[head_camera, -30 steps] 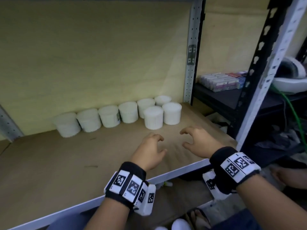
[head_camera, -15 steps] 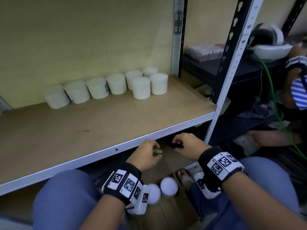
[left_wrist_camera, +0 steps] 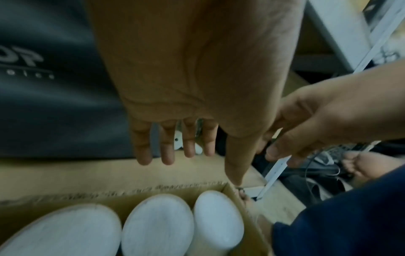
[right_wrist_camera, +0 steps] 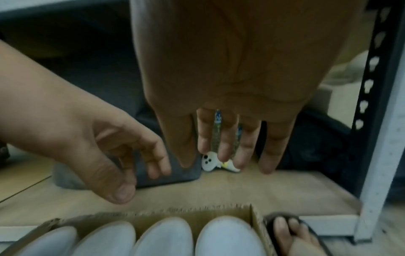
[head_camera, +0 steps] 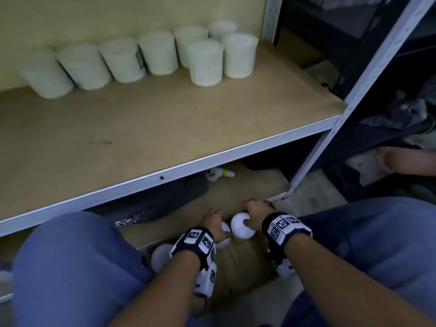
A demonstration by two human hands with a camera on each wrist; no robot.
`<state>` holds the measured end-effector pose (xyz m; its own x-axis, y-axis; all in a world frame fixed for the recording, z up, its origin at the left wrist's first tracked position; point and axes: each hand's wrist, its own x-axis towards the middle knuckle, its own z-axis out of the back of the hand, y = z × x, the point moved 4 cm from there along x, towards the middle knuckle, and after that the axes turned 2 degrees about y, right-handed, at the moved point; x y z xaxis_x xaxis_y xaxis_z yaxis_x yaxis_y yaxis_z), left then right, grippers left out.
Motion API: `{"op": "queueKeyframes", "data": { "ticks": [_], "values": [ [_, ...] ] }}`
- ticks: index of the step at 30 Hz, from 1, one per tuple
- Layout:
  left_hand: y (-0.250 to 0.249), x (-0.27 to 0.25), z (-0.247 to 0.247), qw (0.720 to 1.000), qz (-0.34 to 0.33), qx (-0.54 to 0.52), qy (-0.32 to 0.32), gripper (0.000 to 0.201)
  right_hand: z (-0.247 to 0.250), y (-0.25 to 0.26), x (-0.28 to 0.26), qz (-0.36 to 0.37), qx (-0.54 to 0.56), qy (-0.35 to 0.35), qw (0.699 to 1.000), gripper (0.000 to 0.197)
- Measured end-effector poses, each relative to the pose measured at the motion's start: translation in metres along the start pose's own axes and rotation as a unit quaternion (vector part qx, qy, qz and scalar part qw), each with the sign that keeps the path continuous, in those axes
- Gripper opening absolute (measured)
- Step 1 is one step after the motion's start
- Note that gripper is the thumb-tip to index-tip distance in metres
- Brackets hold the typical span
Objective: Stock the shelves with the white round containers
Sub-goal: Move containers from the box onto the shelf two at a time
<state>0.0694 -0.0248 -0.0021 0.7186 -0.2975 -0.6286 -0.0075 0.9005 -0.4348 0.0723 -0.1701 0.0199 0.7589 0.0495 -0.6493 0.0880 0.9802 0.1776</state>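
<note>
Several white round containers [head_camera: 205,64] stand in rows at the back of the wooden shelf [head_camera: 165,128]. Below it, on the floor between my knees, an open cardboard box [left_wrist_camera: 109,193] holds more white containers [left_wrist_camera: 157,225], lids up. My left hand [head_camera: 212,223] hovers over them with straight, spread fingers [left_wrist_camera: 188,149] and holds nothing. Beside it, my right hand [head_camera: 256,212] hangs just above a container lid [head_camera: 243,228]; its fingers [right_wrist_camera: 225,152] are also spread and empty over the right-most container [right_wrist_camera: 228,237].
The shelf's white front rail [head_camera: 212,159] runs just above and beyond my hands. A white upright post [right_wrist_camera: 383,155] stands to the right. A dark bag [left_wrist_camera: 54,86] and a small white toy [right_wrist_camera: 210,162] lie under the shelf. My sandalled foot [right_wrist_camera: 291,233] is beside the box.
Both hands have dropped from the shelf's front edge to the box on the floor. My view has tilted down with them.
</note>
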Motion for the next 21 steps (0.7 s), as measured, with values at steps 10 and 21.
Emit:
{"op": "queueKeyframes", "data": {
  "ticks": [10,21],
  "values": [
    [0.03,0.052,-0.052,0.996,0.042,0.072,0.037,0.06,-0.068,-0.002,0.053,-0.03,0.004,0.047,0.998,0.067],
    [0.052,0.081,-0.086,0.985,0.025,0.164,-0.04,0.07,-0.106,-0.006,0.098,-0.052,-0.113,0.035,0.992,0.085]
  ]
}}
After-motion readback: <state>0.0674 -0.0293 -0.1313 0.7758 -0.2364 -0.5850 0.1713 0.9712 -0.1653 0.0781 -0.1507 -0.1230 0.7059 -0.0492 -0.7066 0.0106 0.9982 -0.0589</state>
